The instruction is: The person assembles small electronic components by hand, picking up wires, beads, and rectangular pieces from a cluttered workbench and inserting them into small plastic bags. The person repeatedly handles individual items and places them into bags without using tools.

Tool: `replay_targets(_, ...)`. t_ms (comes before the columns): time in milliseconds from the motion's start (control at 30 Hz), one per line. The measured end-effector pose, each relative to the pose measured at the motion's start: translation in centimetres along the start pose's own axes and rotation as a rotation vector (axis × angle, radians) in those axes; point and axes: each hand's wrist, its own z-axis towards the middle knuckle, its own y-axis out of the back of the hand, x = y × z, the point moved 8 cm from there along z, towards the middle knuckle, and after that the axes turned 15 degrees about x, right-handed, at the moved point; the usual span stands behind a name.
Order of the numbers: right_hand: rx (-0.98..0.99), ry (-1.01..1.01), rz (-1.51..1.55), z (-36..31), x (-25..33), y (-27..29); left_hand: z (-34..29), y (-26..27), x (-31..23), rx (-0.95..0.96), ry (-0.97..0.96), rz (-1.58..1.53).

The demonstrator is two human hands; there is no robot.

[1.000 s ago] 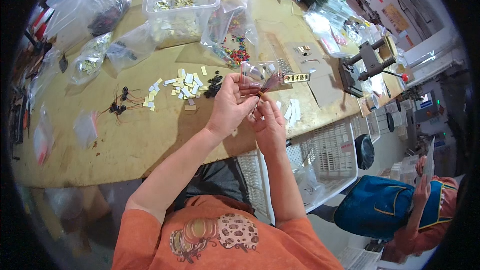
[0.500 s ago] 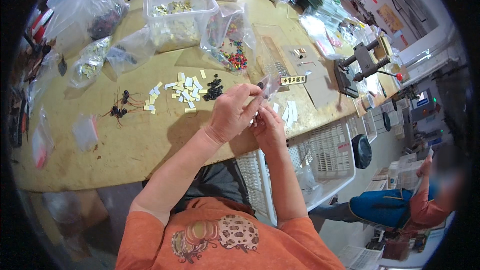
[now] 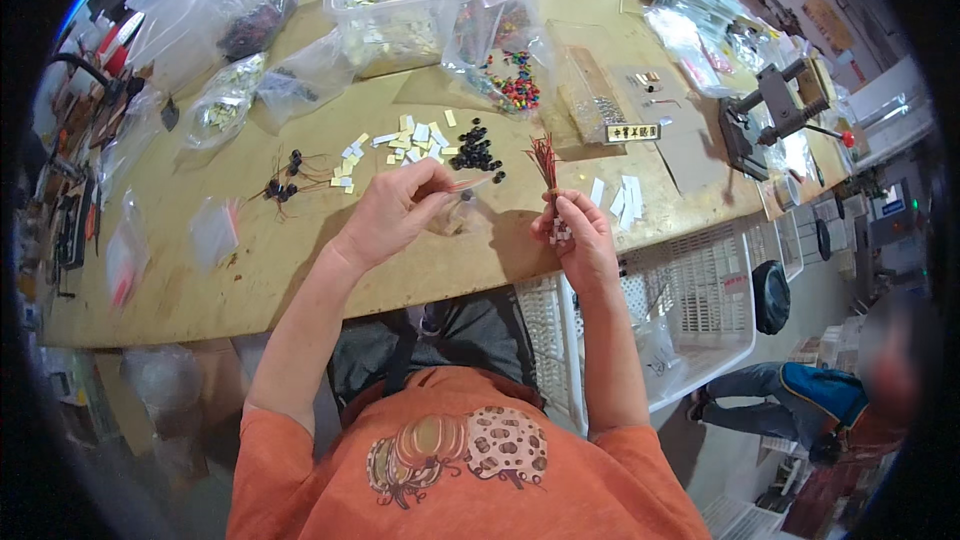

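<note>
My left hand point(image 3: 392, 212) is closed in a pinch on the edge of a small clear plastic bag point(image 3: 460, 219), which hangs just above the near part of the table. Its contents, if any, are hard to make out. To its right, my right hand point(image 3: 584, 238) grips a bundle of thin red and dark wires point(image 3: 543, 165). Their loose ends fan upward, and small white connectors show below the fingers. Beyond my hands lie a pile of small black round parts point(image 3: 478, 148) and scattered yellow and white tabs point(image 3: 418, 140).
A clear plastic tub point(image 3: 395, 25) of yellowish pieces stands behind, beside a bag of colourful small parts point(image 3: 515, 85). Black parts with wires point(image 3: 285, 180) lie left. A hand press point(image 3: 770, 115) stands right; a white plastic basket point(image 3: 690, 310) sits below the table edge. Another person point(image 3: 800, 395) stands at right.
My hands were together and have drawn apart, the left going left with the clear bag, the right keeping the wire bundle, now in plain sight. The whole view has shifted somewhat.
</note>
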Motion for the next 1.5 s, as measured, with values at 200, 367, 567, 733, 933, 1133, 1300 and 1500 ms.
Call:
replay_targets(200, 0.098, -0.104, 0.045, -0.2, -1.2, -2.7, -1.8, 0.2, -0.9, -0.282, -0.059, 0.468)
replay_targets(367, 0.097, -0.125, 0.037, -0.8, -1.4, -5.3, -1.9, -2.8, -6.5, -0.274, -0.339, 0.315)
replay_targets(567, 0.091, -0.086, -0.129, -1.6, -2.5, -6.9, -2.1, -3.9, -5.6, -0.351, -0.316, 0.278)
replay_targets(733, 0.080, 0.005, -0.286, -1.9, -2.4, -7.8, -2.4, -3.9, -5.2, -0.349, -0.278, 0.320)
replay_targets(933, 0.092, -0.028, -0.470, -2.0, -2.8, -8.1, -1.9, -3.5, -5.1, -0.227, -0.336, 0.390)
replay_targets(1133, 0.104, -0.163, -0.399, -1.7, -2.8, -9.0, -1.9, -2.8, -1.8, -0.066, -0.158, -0.130)
replay_targets(1300, 0.245, -0.277, 0.079, -1.2, -3.7, -10.4, -4.1, -1.3, -3.8, -0.323, -0.310, 0.147)
replay_targets(1500, 0.169, -0.241, 0.135, -1.6, -5.4, -10.2, -5.9, -1.9, -5.1, -0.471, -0.426, 0.339)
